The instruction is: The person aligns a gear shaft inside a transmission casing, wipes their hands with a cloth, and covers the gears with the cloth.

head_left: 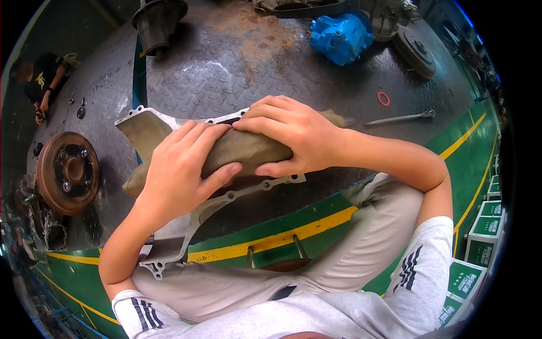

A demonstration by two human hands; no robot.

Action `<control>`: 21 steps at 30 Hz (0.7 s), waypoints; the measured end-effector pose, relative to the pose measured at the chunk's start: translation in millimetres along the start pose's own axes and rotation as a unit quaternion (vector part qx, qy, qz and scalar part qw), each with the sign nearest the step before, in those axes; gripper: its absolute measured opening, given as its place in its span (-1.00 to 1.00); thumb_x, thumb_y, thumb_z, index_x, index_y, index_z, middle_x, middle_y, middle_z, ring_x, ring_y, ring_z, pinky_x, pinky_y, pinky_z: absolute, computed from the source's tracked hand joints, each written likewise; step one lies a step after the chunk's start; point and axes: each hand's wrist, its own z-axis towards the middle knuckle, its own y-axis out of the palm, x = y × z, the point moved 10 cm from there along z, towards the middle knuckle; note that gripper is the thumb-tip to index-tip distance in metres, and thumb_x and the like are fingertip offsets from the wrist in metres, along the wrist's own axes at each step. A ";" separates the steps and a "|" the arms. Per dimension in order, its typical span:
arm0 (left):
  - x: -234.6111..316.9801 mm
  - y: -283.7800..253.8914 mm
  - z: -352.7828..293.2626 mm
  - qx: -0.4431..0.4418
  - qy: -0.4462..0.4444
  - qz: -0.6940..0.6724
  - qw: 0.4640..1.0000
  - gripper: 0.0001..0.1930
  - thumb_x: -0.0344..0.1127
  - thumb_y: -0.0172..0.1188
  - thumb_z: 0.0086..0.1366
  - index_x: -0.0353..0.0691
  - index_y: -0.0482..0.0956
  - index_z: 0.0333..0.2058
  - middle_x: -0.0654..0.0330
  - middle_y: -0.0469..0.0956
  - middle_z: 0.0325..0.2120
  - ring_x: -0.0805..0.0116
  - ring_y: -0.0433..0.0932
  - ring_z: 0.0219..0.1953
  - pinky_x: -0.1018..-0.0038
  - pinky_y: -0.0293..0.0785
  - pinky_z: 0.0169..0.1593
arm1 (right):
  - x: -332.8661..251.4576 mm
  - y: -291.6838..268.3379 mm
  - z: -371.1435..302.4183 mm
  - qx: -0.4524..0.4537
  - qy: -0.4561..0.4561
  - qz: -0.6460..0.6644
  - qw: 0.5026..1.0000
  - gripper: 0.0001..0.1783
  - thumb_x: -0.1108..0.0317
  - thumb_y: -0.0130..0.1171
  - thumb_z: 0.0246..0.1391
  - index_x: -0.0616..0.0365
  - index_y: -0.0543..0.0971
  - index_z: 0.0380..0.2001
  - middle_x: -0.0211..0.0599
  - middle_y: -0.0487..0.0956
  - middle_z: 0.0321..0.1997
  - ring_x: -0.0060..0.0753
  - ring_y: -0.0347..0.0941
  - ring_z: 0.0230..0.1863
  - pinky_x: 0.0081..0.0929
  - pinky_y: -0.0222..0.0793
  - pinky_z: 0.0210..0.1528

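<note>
A long, rounded olive-brown piece (248,150) lies across a grey cast-metal housing (169,234) with bolt holes along its flanges. I cannot tell whether its surface is cloth or dull metal. My left hand (183,161) wraps over its left half, fingers on the far side and thumb on the near side. Around the right half curls my right hand (293,135), its thumb also near me. Both hands are closed on the piece. A ribbed metal end (350,121) sticks out beyond my right wrist. The housing's middle is hidden under the piece and my hands.
On the metal-plate table (214,79) stand a rusty round drum (69,172) at left and a blue casting (340,39) at the back. A red ring (384,99) and a ratchet wrench (401,118) lie at right. Another person (45,82) is at the far left.
</note>
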 end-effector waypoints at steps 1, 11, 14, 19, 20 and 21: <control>-0.4 0.1 -0.1 0.000 0.000 0.000 1.000 -0.46 -0.10 0.41 0.27 -0.35 0.58 0.09 -0.01 0.62 -0.12 -0.05 0.56 -0.08 0.18 0.52 0.02 | -0.5 0.1 -0.1 0.002 -0.003 -0.004 1.000 -0.29 0.03 0.48 0.08 0.26 0.57 0.17 -0.09 0.63 0.06 0.00 0.52 0.09 -0.13 0.48 0.19; -2.7 -1.5 3.1 0.006 0.004 -0.009 1.000 -0.45 -0.11 0.46 0.23 -0.34 0.59 0.09 0.00 0.62 -0.12 -0.03 0.58 -0.09 0.19 0.55 -0.01 | 9.5 6.8 -3.6 -0.046 0.018 0.011 0.999 -0.22 -0.02 0.44 0.12 0.29 0.52 0.27 0.02 0.60 0.17 0.09 0.49 0.12 -0.08 0.47 0.22; -0.7 -3.7 0.7 0.007 0.002 -0.009 1.000 -0.40 -0.09 0.51 0.17 -0.33 0.59 0.10 0.01 0.63 -0.10 -0.03 0.59 -0.07 0.20 0.56 0.01 | 2.5 0.1 1.0 -0.024 0.002 0.009 1.000 -0.27 -0.01 0.46 0.13 0.21 0.54 0.24 -0.13 0.62 0.13 0.00 0.49 0.16 -0.10 0.45 0.24; -0.6 5.4 0.0 -0.022 -0.019 -0.022 0.999 -0.30 -0.12 0.58 0.03 -0.32 0.59 0.12 -0.06 0.64 -0.02 -0.10 0.61 0.01 0.19 0.54 0.13 | 6.2 6.6 -10.6 -0.051 0.010 0.027 0.998 -0.07 -0.09 0.56 -0.03 0.23 0.51 0.31 -0.02 0.55 0.27 0.07 0.44 0.28 -0.02 0.41 0.34; 0.5 4.8 0.4 -0.021 -0.018 -0.025 0.999 -0.29 -0.14 0.59 0.01 -0.33 0.59 0.12 -0.06 0.64 -0.02 -0.11 0.61 0.02 0.17 0.54 0.14 | 6.5 5.2 -10.2 -0.053 0.013 0.026 0.998 -0.07 -0.09 0.56 -0.03 0.23 0.51 0.31 -0.02 0.55 0.27 0.07 0.44 0.28 -0.02 0.41 0.34; 1.7 5.2 1.4 -0.022 -0.016 -0.029 0.999 -0.28 -0.16 0.60 -0.01 -0.33 0.59 0.13 -0.07 0.64 -0.02 -0.12 0.61 0.02 0.16 0.53 0.14 | 4.6 3.6 -10.0 -0.057 0.007 0.030 0.998 -0.08 -0.12 0.53 0.00 0.23 0.50 0.31 -0.01 0.55 0.27 0.09 0.43 0.29 0.00 0.39 0.36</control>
